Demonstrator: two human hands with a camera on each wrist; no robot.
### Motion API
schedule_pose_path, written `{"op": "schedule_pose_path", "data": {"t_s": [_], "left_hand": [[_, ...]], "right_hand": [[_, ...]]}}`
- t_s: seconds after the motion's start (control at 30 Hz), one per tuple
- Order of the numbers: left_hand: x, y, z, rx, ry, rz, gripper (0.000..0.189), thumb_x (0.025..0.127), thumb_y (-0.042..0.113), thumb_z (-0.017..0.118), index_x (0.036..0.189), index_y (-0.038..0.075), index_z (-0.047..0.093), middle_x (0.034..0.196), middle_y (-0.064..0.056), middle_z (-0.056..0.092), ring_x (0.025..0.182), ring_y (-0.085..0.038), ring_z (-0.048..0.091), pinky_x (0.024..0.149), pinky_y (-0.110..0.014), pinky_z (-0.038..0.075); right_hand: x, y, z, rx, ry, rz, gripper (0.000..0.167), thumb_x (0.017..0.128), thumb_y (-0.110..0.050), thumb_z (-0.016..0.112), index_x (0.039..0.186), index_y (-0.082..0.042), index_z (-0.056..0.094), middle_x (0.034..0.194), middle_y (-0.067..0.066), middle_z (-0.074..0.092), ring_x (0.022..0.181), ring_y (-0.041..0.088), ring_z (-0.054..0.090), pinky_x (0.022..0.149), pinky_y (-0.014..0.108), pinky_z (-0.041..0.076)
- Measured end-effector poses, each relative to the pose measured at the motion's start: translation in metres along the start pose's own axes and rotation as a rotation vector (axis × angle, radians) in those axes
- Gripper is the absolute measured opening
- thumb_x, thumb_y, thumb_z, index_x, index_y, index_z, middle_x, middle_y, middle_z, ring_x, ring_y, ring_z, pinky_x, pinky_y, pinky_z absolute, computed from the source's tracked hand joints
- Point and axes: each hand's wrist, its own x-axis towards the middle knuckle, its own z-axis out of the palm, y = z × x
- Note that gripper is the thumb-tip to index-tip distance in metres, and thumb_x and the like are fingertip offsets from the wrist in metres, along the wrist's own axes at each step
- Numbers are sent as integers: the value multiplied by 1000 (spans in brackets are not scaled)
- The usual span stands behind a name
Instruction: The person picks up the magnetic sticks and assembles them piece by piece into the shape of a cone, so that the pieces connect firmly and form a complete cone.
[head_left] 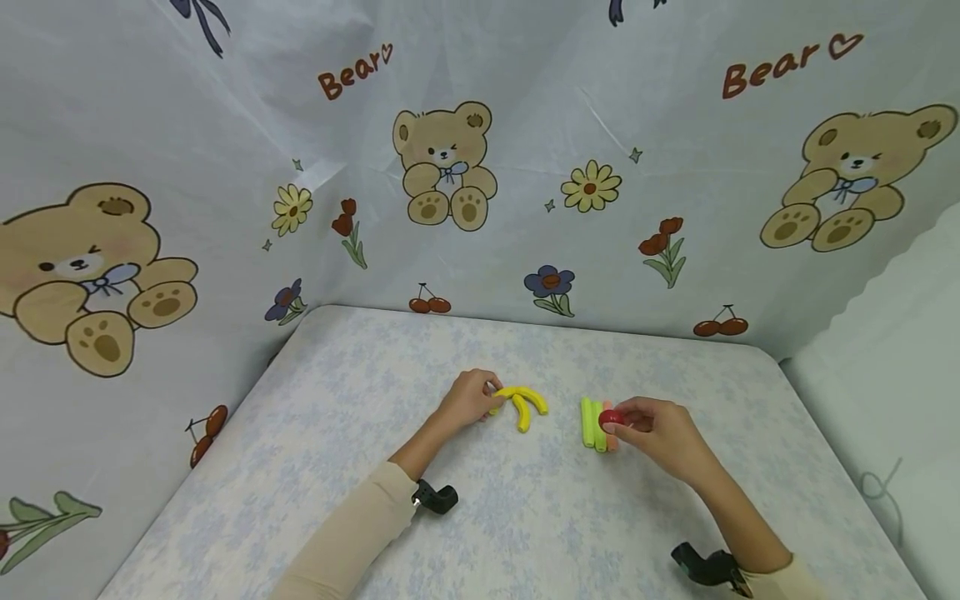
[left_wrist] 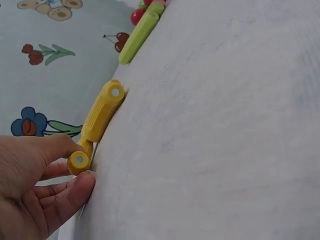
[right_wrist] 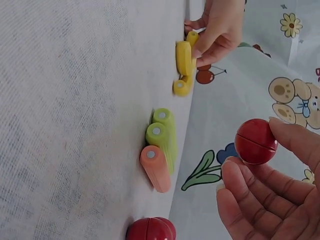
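pale cloth [head_left: 525, 50] printed with bears and flowers hangs along the far edge of a faintly blue-patterned counter [head_left: 525, 533]. toward that edge, left of centre, the person's left hand [head_left: 468, 398] pinches the leftmost of three slim, curved, smooth yellow bananas [head_left: 522, 413] between thumb and finger; nearer the right edge, the right hand [head_left: 660, 429] pinches a glossy red ball [right_wrist: 256, 141] with a seam round it, held above the counter. beside it lie two smooth light-green sticks [head_left: 588, 423] and an orange-pink stick [head_left: 611, 442], side by side. being round and slick and held only by fingertips, the ball could slip, roll toward the right edge or knock the sticks apart; a squeeze across its seam might also part it, if it is made of halves. the bananas lie close together, so a sideways tug on the held one could drag its neighbours. much of the orange-pink stick is covered by the right hand in the head view, and a second red seamed thing [right_wrist: 151, 229] is cut off at the bottom of the right wrist view. at the top of the left wrist view a green round thing [left_wrist: 143, 4] is mostly out of frame, its shape unclear; the counter's near edge is not shown.
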Motion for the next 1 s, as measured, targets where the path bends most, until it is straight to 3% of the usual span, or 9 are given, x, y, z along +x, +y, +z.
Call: {"op": "schedule_pose_path", "data": {"t_s": [0.13,0.43,0.6,0.67,0.73,0.87,1.0], "left_hand": [[-1,3,2,87,13,23,15,92,12,76,106,5,73,66,-1,60,45,-13,56,44,-25,48],[-6,23,3,672,29,91,18,92,18,78,108,12,75,93,-2,64,76,-13,61,64,-23,51],[-12,28,-1,813,41,152,7,94,13,75,101,14,78,89,-2,62,70,-14,61,57,-21,50],[-14,28,-5,799,30,164,6,95,10,73,98,13,78,87,-3,62,69,-14,61,57,-21,50],[-16,26,-10,727,-6,148,8,94,9,73,99,11,79,89,-3,65,74,-14,62,61,-21,51],[-15,19,-22,447,-140,61,14,95,11,73,108,8,78,98,-3,70,83,-14,63,69,-25,53],[-13,9,-32,152,-266,-3,16,96,11,72,112,7,75,94,-4,70,69,-16,63,62,-27,54]], "right_hand": [[0,0,1,13,-8,-2,30,88,-24,82,106,-1,73,87,3,71,74,15,66,61,23,55],[2,-2,4,27,-15,-7,31,88,-24,82,107,-2,74,88,3,71,75,16,66,61,24,55],[2,-6,6,47,-31,-8,34,88,-24,82,109,0,73,89,3,72,75,16,67,61,25,55],[3,-9,7,47,-36,-1,35,88,-26,82,110,0,72,88,3,71,75,16,66,60,26,54],[3,-11,9,48,-43,3,36,88,-25,82,111,1,72,88,3,71,75,17,66,60,26,54],[4,-15,13,36,-50,16,35,87,-24,83,110,0,72,89,3,71,76,16,66,60,25,55],[6,-19,17,30,-58,20,34,86,-26,84,108,-2,73,88,2,70,76,16,64,60,24,55]]}}
